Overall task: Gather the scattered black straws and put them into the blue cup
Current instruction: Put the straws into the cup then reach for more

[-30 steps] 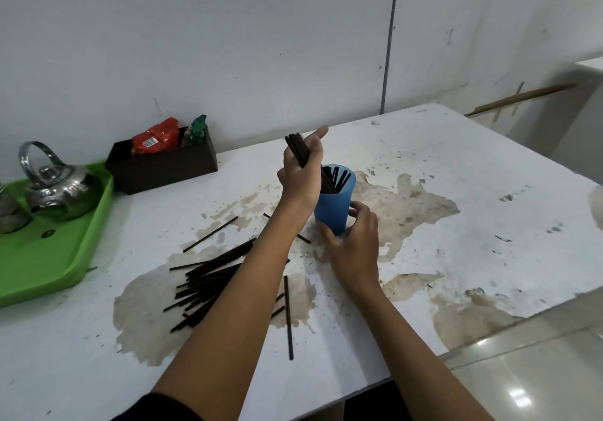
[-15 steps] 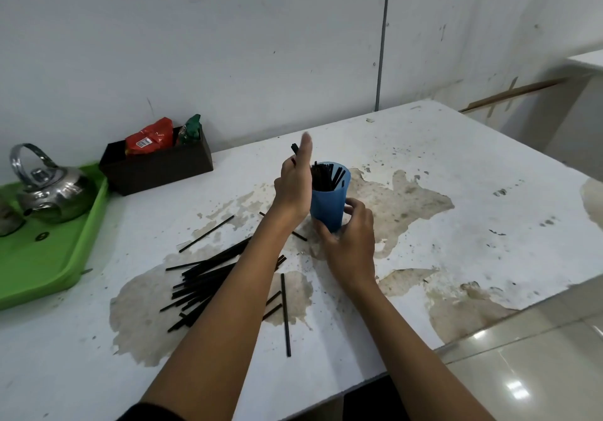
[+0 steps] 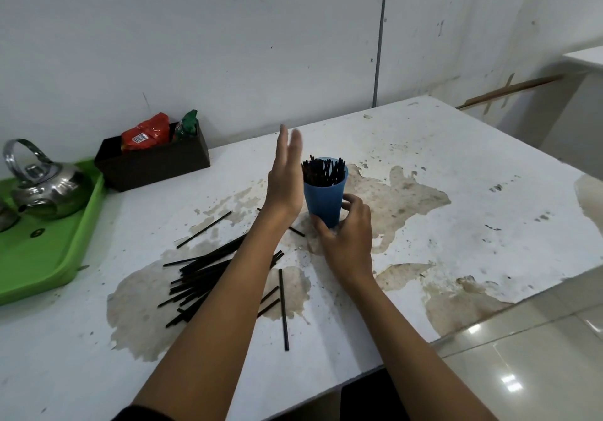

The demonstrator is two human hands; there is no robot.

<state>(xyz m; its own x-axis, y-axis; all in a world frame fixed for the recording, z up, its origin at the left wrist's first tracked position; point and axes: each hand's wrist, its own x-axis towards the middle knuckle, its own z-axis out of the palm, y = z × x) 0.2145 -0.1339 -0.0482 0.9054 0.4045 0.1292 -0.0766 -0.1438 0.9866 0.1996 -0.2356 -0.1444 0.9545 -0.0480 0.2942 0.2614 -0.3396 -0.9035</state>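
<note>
Steel kettle [image 3: 45,189] on green tray [image 3: 49,257], dark box [image 3: 153,162] holding red packet [image 3: 146,132] and green packet [image 3: 188,124], stained white table [image 3: 456,211]

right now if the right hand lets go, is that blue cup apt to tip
Probably somewhat. The blue cup is tall, narrowing toward its base, with straws sticking above the rim. The right hand grips it low, suggesting it needs steadying; it likely feels light.

Evenly and softly lit, fairly bright, with only faint shadows under the arms. Small white glare patches on the glossy floor tiles [image 3: 509,384] at lower right; bright highlights on the steel kettle [image 3: 45,185]. Motion-blurred at the raised left hand [image 3: 285,175], fingertips ghosted. Wide-angle bending along the table [image 3: 456,166] edges and wall seam.
</note>
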